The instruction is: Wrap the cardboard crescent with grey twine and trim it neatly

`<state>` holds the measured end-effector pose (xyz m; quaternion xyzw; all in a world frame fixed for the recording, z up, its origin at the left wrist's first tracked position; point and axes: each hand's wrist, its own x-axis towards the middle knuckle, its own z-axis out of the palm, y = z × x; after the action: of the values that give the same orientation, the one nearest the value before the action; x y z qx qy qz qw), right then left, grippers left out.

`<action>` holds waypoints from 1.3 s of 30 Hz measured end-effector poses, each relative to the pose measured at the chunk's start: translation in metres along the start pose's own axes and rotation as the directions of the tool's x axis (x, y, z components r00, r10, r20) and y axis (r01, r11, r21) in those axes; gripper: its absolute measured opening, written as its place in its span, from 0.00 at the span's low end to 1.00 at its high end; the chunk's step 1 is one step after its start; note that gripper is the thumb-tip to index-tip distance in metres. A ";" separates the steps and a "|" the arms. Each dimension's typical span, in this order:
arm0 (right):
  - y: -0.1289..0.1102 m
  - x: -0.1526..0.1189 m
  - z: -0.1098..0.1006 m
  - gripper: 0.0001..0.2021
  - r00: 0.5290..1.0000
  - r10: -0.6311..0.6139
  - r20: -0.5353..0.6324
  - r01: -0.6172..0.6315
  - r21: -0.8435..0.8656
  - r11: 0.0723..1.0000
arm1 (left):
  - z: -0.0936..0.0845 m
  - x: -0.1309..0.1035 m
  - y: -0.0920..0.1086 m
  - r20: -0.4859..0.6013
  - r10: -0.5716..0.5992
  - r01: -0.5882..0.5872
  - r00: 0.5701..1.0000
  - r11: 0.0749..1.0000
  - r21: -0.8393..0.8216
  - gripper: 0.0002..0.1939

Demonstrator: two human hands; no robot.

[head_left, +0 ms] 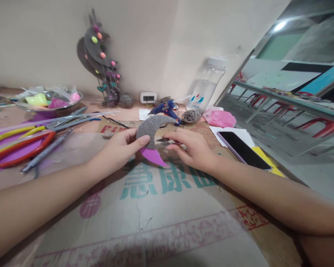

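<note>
A crescent, mostly wrapped in grey yarn with a bare purple lower tip, is held above the cardboard. My left hand is closed on its left side, the thumb lying on the yarn. My right hand is closed round small pointed metal snips, whose blades reach into the crescent's inner curve. Behind the crescent lie a blue glue gun and a ball of grey yarn.
Scissors with red and yellow handles, a pen and a metal bowl are at left. A bottle, pink plastic and phone are at right. A crescent ornament and clock stand behind.
</note>
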<state>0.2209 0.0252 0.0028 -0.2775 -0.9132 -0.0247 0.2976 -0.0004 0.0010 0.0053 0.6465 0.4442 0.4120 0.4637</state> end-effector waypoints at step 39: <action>-0.001 -0.001 0.003 0.12 0.999 -0.044 -0.008 0.043 -0.120 0.992 | 0.002 0.001 0.001 0.007 -0.065 0.066 0.998 0.987 -0.144 0.09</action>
<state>0.2199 0.0243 0.0001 -0.2749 -0.9142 -0.0874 0.2845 0.0022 0.0008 0.0062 0.5969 0.4336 0.4268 0.5229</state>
